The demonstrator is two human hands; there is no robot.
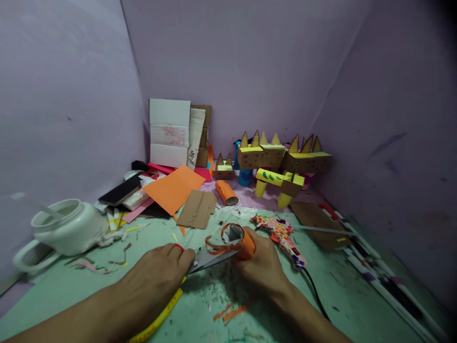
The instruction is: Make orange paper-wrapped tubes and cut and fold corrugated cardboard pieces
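My left hand (153, 269) is closed around the handle of a pair of scissors; a bit of red handle shows at the fingers. The scissor blades (210, 259) point right, against the rim of an orange paper-covered tube (246, 243). My right hand (264, 267) grips this tube, its grey hollow end facing up. From the rim a thin orange strip (214, 247) curls off to the left. Beneath my left wrist runs a curved yellow band (162, 317), partly hidden. Orange paper scraps (235, 312) lie on the green table below the tube.
A patterned glue gun (280, 233) with a black cord lies to the right. Cardboard animal figures (274, 157) stand at the back. Another orange tube (226, 192), a brown cardboard piece (198, 209) and orange paper (174, 188) are mid-table. A white pot (71, 228) stands left.
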